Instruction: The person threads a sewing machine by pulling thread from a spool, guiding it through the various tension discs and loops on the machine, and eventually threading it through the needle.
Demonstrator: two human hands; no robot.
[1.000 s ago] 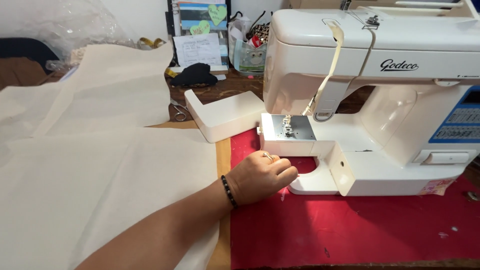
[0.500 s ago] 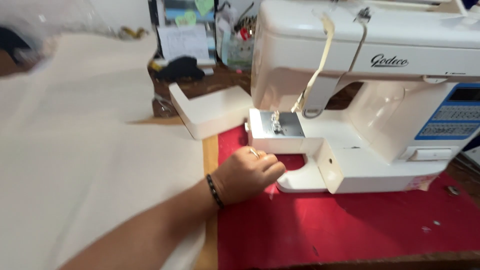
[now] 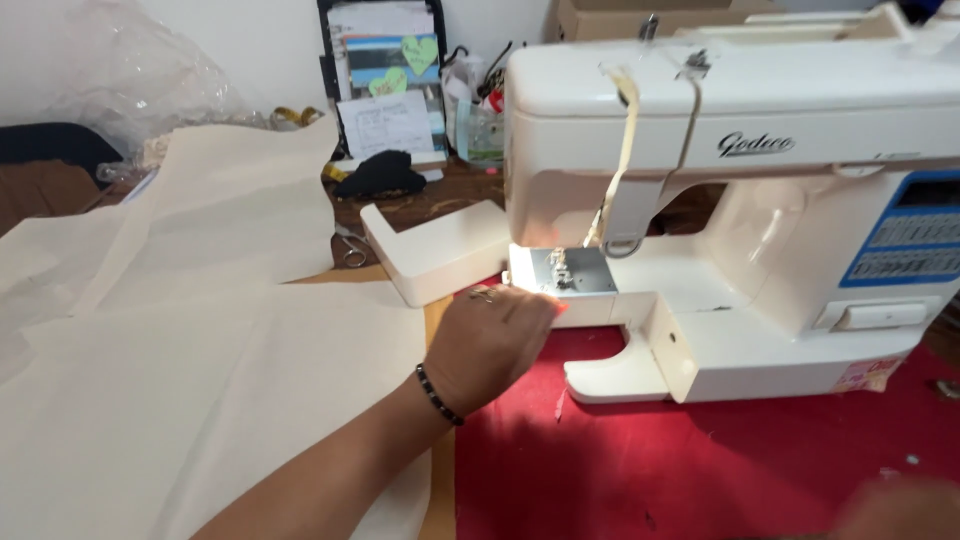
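Left hand: fingers curled together at front edge of sewing machine's free arm, whether gripping cannot be told | machine: on red cloth | removed cover tray: just left | cream fabric: far left

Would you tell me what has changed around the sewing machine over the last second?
The left hand has crept from the red cloth up against the front of the sewing machine arm, just under its needle plate. Whether it grips anything is hidden. A blurred shape, perhaps the right hand, has entered at the bottom right. The detached extension table and cream fabric lie unmoved.
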